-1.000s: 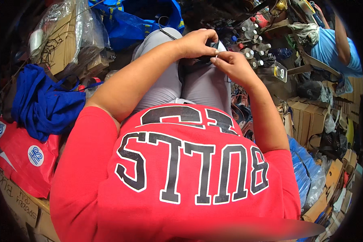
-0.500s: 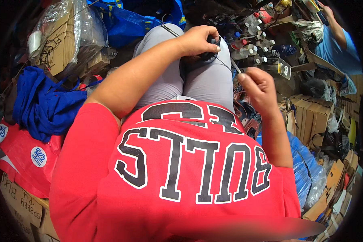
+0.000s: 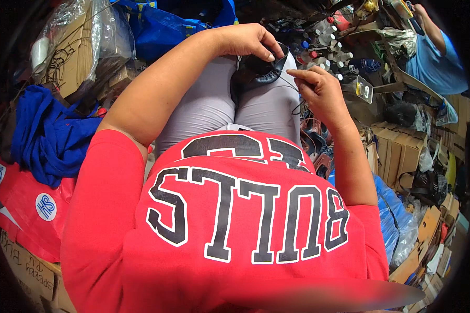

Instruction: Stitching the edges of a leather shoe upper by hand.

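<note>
Lying across grey trousers (image 3: 269, 107): black item (image 3: 268, 78) | left hand (image 3: 251, 41) pinching its rim | right hand (image 3: 322, 93) half-curled, grip unclear

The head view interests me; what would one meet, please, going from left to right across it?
Crumpled royal-blue cloth, bright-blue bag, left hand touching a glossy black item, right hand, another person's light-blue shirt.
</note>
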{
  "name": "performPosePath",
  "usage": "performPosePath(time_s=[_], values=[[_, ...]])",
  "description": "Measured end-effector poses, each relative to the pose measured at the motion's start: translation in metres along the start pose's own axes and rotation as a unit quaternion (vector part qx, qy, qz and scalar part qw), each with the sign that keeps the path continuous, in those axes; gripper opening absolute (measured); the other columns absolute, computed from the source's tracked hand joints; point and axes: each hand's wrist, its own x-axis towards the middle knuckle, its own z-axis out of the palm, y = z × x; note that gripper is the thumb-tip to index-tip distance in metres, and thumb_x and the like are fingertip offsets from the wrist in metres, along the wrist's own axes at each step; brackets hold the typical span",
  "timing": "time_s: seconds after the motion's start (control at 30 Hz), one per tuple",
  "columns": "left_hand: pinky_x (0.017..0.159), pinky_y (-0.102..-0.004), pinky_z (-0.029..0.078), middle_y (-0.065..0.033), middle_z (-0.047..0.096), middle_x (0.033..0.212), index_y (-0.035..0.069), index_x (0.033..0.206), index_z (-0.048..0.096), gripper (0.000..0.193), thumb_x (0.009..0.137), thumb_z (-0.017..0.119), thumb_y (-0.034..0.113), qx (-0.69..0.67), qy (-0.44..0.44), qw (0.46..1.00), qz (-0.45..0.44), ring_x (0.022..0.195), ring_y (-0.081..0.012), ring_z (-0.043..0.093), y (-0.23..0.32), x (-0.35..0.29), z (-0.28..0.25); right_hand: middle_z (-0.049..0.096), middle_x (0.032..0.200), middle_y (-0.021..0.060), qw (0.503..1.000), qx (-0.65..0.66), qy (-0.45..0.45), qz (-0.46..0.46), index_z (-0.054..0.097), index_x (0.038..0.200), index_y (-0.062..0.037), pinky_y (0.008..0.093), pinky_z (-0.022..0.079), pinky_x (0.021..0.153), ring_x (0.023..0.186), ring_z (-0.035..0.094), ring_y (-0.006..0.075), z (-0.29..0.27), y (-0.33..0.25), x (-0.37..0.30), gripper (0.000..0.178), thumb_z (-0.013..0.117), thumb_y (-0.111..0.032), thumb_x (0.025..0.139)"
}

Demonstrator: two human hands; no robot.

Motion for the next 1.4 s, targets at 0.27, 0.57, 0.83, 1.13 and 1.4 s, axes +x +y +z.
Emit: performPosePath(time_s=[0.27,0.57,0.83,1.13,1.4], values=[[0.088,-0.0262,0.043,-0.0069,0.066,0.099,0.007,0.112,0.064,0.035,0.078,0.062,0.008,-0.05,-0.034,0.998,-0.011,0.091,-0.0144,0.059,-0.001,-0.002,0.0,0.058,0.075,0.0133,0.997,-0.078,0.014,-0.013,0.069,0.093,-0.0075,0.0365,0.047,0.066,0.072,0.059,0.0295,0.0,-0.009,0.006,0.02,0.058,-0.009,0.077],[0.082,-0.0251,0.044,-0.0048,0.067,0.097,0.008,0.113,0.064,0.036,0.077,0.062,0.007,-0.054,-0.051,0.997,-0.021,0.086,-0.0121,0.058,-0.001,0.0,-0.001,0.06,0.077,0.0141,0.987,-0.157,0.017,-0.01,0.069,0.091,-0.0062,0.0388,0.049,0.07,0.072,0.06,0.0312,0.003,-0.021,0.006,0.02,0.057,-0.009,0.075],[0.081,-0.0247,0.044,-0.005,0.067,0.096,0.008,0.112,0.064,0.036,0.077,0.063,0.008,-0.027,-0.05,0.998,-0.026,0.085,-0.0121,0.058,-0.002,0.005,-0.004,0.061,0.08,0.0144,0.992,-0.126,-0.004,-0.005,0.069,0.094,-0.0071,0.0383,0.049,0.07,0.074,0.061,0.0308,0.005,-0.017,0.009,0.021,0.058,-0.01,0.075],[0.083,-0.0247,0.045,-0.0053,0.067,0.095,0.002,0.108,0.065,0.032,0.076,0.065,0.006,-0.079,-0.059,0.994,-0.049,0.086,-0.0122,0.06,-0.007,0.019,-0.001,0.06,0.077,0.0134,0.994,-0.091,0.0,-0.061,0.069,0.095,-0.0088,0.0381,0.048,0.066,0.072,0.059,0.0313,0.007,-0.002,0.014,0.021,0.061,-0.009,0.075],[0.083,-0.0248,0.045,-0.0027,0.066,0.093,0.002,0.102,0.065,0.028,0.076,0.069,0.013,-0.068,-0.083,0.994,-0.028,0.087,-0.0113,0.059,-0.008,0.028,-0.003,0.054,0.087,0.0018,0.987,0.102,-0.115,0.045,0.068,0.105,-0.0121,0.0239,0.041,0.072,0.082,0.051,0.0109,-0.001,0.037,0.022,0.025,0.058,-0.006,0.083]])
